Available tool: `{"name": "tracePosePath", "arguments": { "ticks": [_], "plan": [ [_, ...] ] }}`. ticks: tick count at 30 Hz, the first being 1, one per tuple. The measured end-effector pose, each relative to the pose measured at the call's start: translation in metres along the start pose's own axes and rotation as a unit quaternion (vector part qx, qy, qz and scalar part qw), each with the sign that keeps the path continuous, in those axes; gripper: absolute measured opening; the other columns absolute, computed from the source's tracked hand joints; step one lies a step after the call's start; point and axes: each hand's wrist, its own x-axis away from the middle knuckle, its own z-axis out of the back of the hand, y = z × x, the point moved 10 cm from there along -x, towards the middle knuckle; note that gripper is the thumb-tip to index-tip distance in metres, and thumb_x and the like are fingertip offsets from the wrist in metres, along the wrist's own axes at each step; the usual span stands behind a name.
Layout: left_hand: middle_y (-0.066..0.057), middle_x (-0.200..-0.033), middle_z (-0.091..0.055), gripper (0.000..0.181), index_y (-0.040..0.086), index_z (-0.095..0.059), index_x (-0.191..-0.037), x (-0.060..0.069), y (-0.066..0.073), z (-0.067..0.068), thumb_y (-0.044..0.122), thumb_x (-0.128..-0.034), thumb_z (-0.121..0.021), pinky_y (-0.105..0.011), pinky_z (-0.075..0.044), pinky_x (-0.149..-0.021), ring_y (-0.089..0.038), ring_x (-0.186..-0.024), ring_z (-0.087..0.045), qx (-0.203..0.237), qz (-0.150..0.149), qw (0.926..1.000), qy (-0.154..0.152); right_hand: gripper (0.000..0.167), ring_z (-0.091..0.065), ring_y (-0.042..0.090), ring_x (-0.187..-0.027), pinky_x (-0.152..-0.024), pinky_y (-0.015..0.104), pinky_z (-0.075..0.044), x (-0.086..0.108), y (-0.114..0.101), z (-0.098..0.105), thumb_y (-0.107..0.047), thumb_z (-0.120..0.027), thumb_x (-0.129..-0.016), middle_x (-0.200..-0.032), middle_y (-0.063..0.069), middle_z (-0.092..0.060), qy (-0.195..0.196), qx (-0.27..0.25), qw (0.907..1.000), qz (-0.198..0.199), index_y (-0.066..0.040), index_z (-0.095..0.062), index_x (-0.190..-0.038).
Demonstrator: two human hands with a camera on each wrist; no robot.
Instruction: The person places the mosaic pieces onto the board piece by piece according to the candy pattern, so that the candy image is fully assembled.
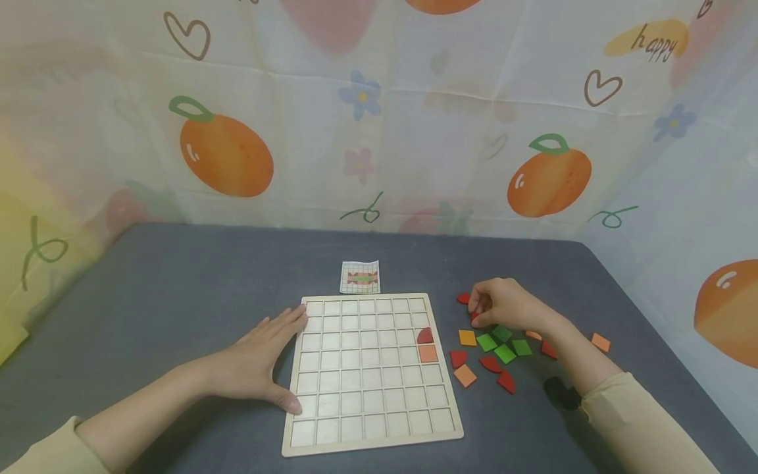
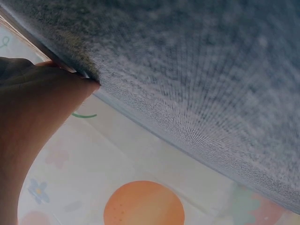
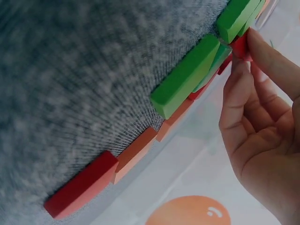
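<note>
Head view shows my left hand [image 1: 254, 362] spread out, touching the grid board [image 1: 362, 380] just to its right, while my right hand [image 1: 510, 305] pinches a red piece [image 3: 240, 46], with green tiles [image 1: 505, 354] just below that hand.

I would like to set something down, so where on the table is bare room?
Bare table lies left of the board, between the left hand and the back cloth, and also between the card and the cloth. Crowded: right of the board, with loose tiles near the right hand.
</note>
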Motion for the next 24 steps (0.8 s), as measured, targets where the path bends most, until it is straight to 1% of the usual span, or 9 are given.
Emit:
{"name": "tracePosePath", "arguments": {
  "ticks": [4, 7, 9, 13, 17, 20, 24],
  "plan": [
    [-0.02, -0.166, -0.015, 0.134, -0.003, -0.022, -0.155, 0.0, 0.0, 0.0, 0.071, -0.0585, -0.08, -0.07, -0.014, -0.119, -0.047, -0.152, -0.014, -0.002, -0.003, 1.0, 0.001, 0.012, -0.064, 0.014, -0.07, -0.063, 0.027, -0.055, 0.001, -0.001, 0.004, -0.012, -0.077, -0.084, -0.079, 0.001, -0.069, 0.011, -0.008, 0.9999, 0.0, -0.01, -0.066, -0.09],
    [-0.02, -0.166, -0.015, 0.135, -0.003, -0.022, -0.155, 0.0, 0.0, 0.0, 0.071, -0.0586, -0.08, -0.07, -0.015, -0.118, -0.047, -0.152, -0.014, -0.003, -0.005, 1.0, 0.001, 0.011, -0.063, 0.016, -0.073, -0.064, 0.029, -0.055, 0.002, -0.002, 0.008, -0.014, -0.076, -0.085, -0.082, 0.0, -0.069, 0.021, -0.017, 0.9996, 0.001, -0.014, -0.068, -0.092],
    [-0.019, -0.166, -0.015, 0.135, -0.003, -0.021, -0.155, -0.001, 0.0, 0.0, 0.071, -0.0586, -0.08, -0.07, -0.014, -0.118, -0.047, -0.152, -0.014, -0.002, -0.004, 1.0, 0.0, 0.012, -0.063, 0.016, -0.076, -0.065, 0.029, -0.054, 0.003, -0.004, 0.009, -0.016, -0.076, -0.086, -0.085, 0.0, -0.069, 0.021, -0.028, 0.9994, 0.006, -0.015, -0.07, -0.096],
    [-0.018, -0.167, -0.014, 0.135, -0.002, -0.021, -0.155, -0.001, 0.0, 0.0, 0.071, -0.0583, -0.08, -0.07, -0.014, -0.118, -0.047, -0.153, -0.014, -0.001, -0.003, 1.0, -0.002, 0.017, -0.064, 0.017, -0.078, -0.066, 0.029, -0.054, 0.006, -0.012, 0.004, -0.02, -0.074, -0.087, -0.088, 0.001, -0.071, 0.001, -0.061, 0.998, 0.018, -0.016, -0.073, -0.104],
    [-0.019, -0.166, -0.014, 0.135, -0.002, -0.022, -0.155, -0.001, 0.0, 0.0, 0.071, -0.0584, -0.08, -0.07, -0.014, -0.118, -0.047, -0.152, -0.014, -0.003, -0.004, 1.0, -0.001, 0.022, -0.066, 0.023, -0.079, -0.069, 0.033, -0.056, 0.01, -0.026, -0.004, -0.02, -0.073, -0.089, -0.09, 0.005, -0.073, -0.028, -0.099, 0.9941, 0.035, -0.013, -0.073, -0.109],
    [-0.019, -0.166, -0.014, 0.135, -0.003, -0.022, -0.155, -0.001, 0.0, 0.0, 0.071, -0.0586, -0.08, -0.07, -0.015, -0.118, -0.047, -0.152, -0.014, -0.004, -0.005, 1.0, -0.001, 0.021, -0.066, 0.031, -0.077, -0.068, 0.036, -0.057, 0.012, -0.037, -0.012, -0.019, -0.072, -0.089, -0.088, 0.012, -0.073, -0.051, -0.127, 0.9897, 0.042, -0.012, -0.073, -0.109],
    [-0.019, -0.166, -0.014, 0.135, -0.003, -0.022, -0.155, -0.001, 0.0, 0.0, 0.071, -0.0584, -0.08, -0.07, -0.015, -0.118, -0.047, -0.152, -0.014, -0.004, -0.004, 1.0, 0.0, 0.019, -0.061, 0.032, -0.068, -0.062, 0.036, -0.054, 0.014, -0.05, -0.022, -0.017, -0.073, -0.088, -0.082, 0.019, -0.07, -0.077, -0.159, 0.9824, 0.06, -0.01, -0.073, -0.106]
  ]
}}
